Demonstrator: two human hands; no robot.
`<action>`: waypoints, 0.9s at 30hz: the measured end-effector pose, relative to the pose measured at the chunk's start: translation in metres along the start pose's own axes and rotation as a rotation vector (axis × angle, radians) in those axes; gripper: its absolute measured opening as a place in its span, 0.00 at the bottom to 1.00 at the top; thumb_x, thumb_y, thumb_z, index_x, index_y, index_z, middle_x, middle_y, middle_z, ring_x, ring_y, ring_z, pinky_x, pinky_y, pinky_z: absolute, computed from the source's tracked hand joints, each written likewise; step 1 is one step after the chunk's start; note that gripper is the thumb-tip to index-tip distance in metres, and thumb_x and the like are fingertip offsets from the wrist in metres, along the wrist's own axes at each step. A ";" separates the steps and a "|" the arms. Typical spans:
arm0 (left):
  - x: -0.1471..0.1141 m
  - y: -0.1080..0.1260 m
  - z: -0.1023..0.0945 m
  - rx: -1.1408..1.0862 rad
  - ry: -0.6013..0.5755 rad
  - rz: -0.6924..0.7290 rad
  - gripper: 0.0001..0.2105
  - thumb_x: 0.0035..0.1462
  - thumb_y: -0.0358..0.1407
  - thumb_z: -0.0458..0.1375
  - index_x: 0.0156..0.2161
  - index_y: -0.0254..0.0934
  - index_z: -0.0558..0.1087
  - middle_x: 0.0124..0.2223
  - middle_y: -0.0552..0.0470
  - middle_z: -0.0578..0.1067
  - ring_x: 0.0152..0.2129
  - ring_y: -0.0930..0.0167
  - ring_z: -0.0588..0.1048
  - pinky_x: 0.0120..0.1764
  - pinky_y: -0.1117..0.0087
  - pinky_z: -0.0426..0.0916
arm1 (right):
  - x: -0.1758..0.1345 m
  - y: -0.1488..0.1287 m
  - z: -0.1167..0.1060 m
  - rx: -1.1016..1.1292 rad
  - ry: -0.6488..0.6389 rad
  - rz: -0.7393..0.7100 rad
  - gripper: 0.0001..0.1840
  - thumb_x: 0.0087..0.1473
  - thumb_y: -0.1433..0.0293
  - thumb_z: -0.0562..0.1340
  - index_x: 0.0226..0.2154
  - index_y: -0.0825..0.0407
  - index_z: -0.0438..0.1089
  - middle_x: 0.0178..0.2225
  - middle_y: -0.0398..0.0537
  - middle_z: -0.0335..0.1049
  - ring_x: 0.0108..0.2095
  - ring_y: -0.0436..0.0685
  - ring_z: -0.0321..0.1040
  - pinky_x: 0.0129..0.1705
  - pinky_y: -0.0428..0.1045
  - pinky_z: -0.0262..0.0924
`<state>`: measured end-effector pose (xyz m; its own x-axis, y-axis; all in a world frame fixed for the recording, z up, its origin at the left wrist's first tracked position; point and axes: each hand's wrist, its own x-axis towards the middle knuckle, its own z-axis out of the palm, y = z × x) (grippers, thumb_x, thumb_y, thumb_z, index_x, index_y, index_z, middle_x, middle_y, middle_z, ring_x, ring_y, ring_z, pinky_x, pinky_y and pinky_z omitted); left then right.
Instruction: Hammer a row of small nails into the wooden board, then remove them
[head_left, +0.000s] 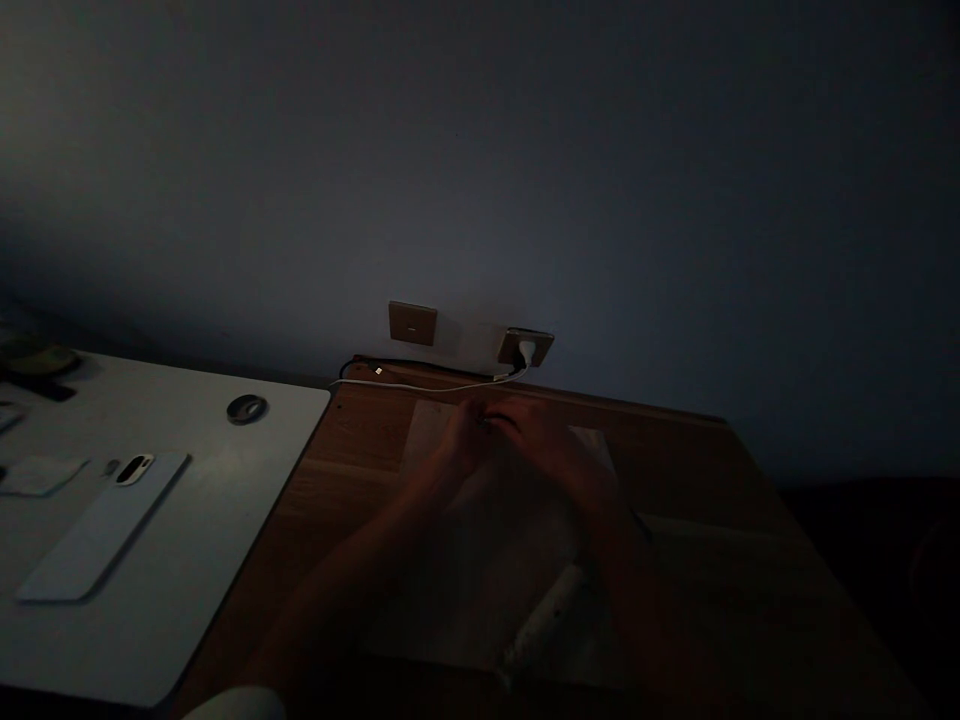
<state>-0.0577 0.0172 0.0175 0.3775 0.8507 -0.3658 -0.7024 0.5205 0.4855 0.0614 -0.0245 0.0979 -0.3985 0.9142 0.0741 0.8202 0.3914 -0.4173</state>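
My left hand (465, 432) and my right hand (531, 428) meet fingertip to fingertip over the far part of a pale sheet (472, 620) on the wooden table. Both are closed, with fingers pinched together. Between them shows a small, dark, thin thing (495, 418), too dim to name. Under my right forearm, nearer to me, a whitish roll-shaped thing (546, 612) with a ragged lower end lies slantwise on the sheet.
A white table (225, 500) adjoins the wooden table (330, 500) on the left, bearing a pale phone (105, 535) and a roll of tape (246, 409). Cables (427, 386) run along the back edge to a white plug (527, 350) in the wall socket (541, 348).
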 end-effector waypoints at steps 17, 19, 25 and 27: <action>-0.054 -0.033 -0.001 0.759 -0.169 -0.127 0.10 0.58 0.33 0.58 0.25 0.35 0.73 0.22 0.55 0.69 0.17 0.76 0.61 0.21 0.74 0.50 | -0.090 0.002 -0.008 0.399 0.456 0.227 0.18 0.64 0.59 0.58 0.50 0.48 0.75 0.43 0.51 0.80 0.38 0.56 0.78 0.46 0.53 0.71; -0.060 -0.038 -0.004 0.979 -0.277 0.018 0.11 0.53 0.28 0.62 0.21 0.36 0.71 0.20 0.57 0.65 0.18 0.75 0.60 0.25 0.73 0.52 | -0.108 0.008 0.005 0.440 0.444 0.281 0.18 0.63 0.57 0.59 0.50 0.48 0.75 0.46 0.52 0.80 0.40 0.58 0.78 0.46 0.54 0.71; -0.061 -0.042 -0.006 1.094 -0.366 0.353 0.12 0.47 0.18 0.62 0.24 0.39 0.72 0.24 0.54 0.64 0.26 0.67 0.68 0.39 0.69 0.63 | -0.158 0.018 0.026 0.585 0.454 0.438 0.20 0.60 0.53 0.61 0.46 0.47 0.77 0.41 0.51 0.81 0.36 0.58 0.78 0.40 0.53 0.72; -0.060 -0.040 -0.004 1.237 -0.445 0.440 0.10 0.51 0.21 0.62 0.27 0.39 0.73 0.28 0.50 0.68 0.31 0.64 0.71 0.44 0.67 0.64 | -0.170 0.019 0.026 0.633 0.479 0.493 0.20 0.59 0.52 0.61 0.46 0.47 0.76 0.41 0.52 0.81 0.36 0.58 0.78 0.39 0.52 0.72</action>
<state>-0.0549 -0.0546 0.0167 0.5894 0.7904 0.1668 0.0851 -0.2661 0.9602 0.1343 -0.1748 0.0542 0.2621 0.9629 0.0635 0.4188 -0.0542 -0.9065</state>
